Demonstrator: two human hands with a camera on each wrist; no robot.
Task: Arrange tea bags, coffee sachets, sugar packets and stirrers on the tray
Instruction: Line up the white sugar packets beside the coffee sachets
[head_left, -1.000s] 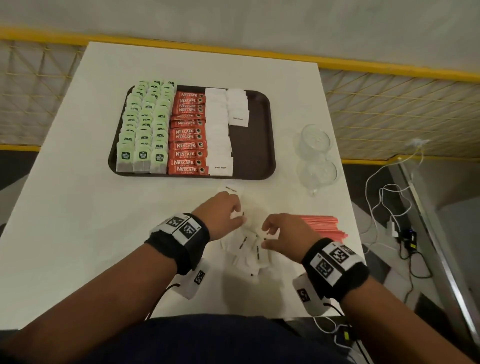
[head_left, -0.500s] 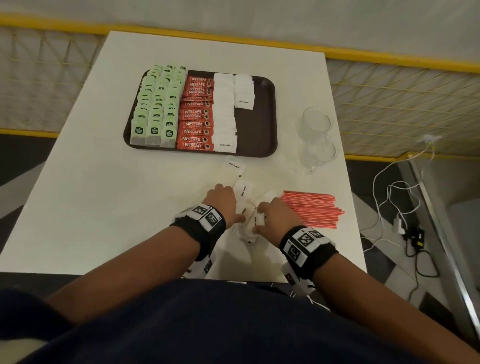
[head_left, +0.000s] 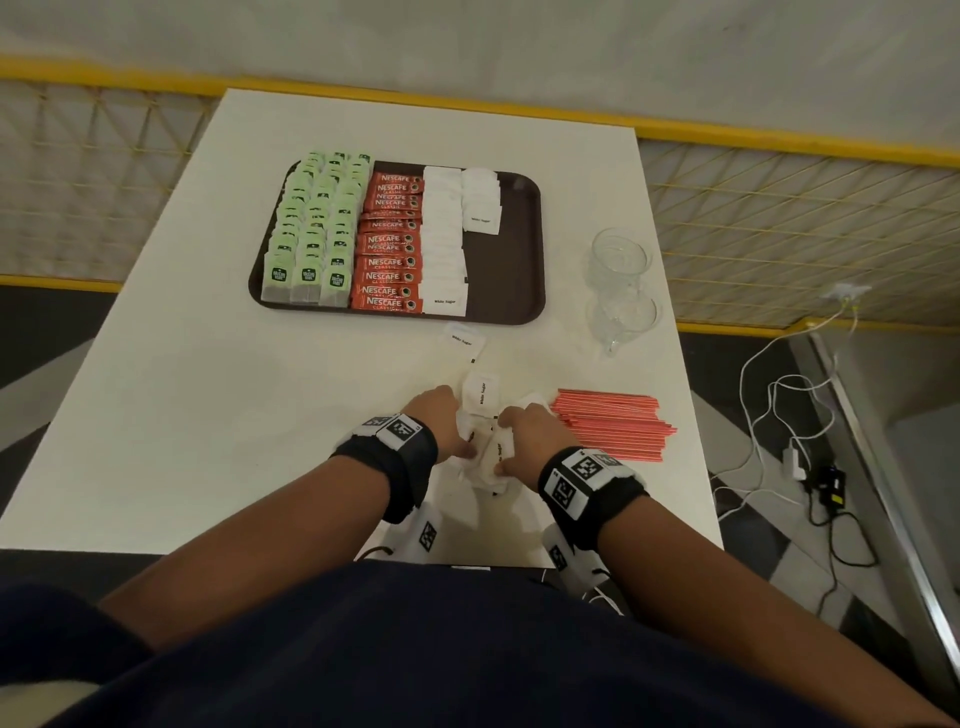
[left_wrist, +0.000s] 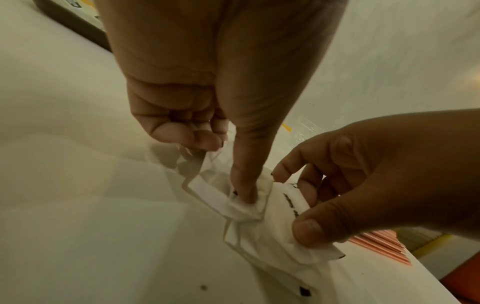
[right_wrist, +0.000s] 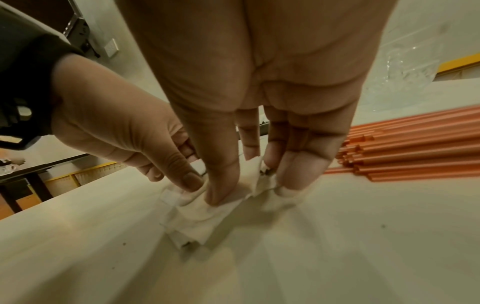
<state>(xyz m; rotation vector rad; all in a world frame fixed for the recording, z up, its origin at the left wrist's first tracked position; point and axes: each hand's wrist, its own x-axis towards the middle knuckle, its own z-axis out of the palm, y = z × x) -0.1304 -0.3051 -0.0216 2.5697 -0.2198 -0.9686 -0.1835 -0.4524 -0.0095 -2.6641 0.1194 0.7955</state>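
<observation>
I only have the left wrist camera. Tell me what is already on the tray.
Observer: In the head view, the tray holds three rows of green tea bags, a column of red coffee sachets and white sugar packets to their right.
Operator: Report whether the sugar section is full.
Observer: It is not. The second sugar column covers only the far end, with bare tray in front of it.
Operator: Check for packets lying beyond the ones being gathered.
Observer: There are two. A loose packet lies on the table just before the tray's near edge, and a second loose packet lies close to the gathered pile.
</observation>
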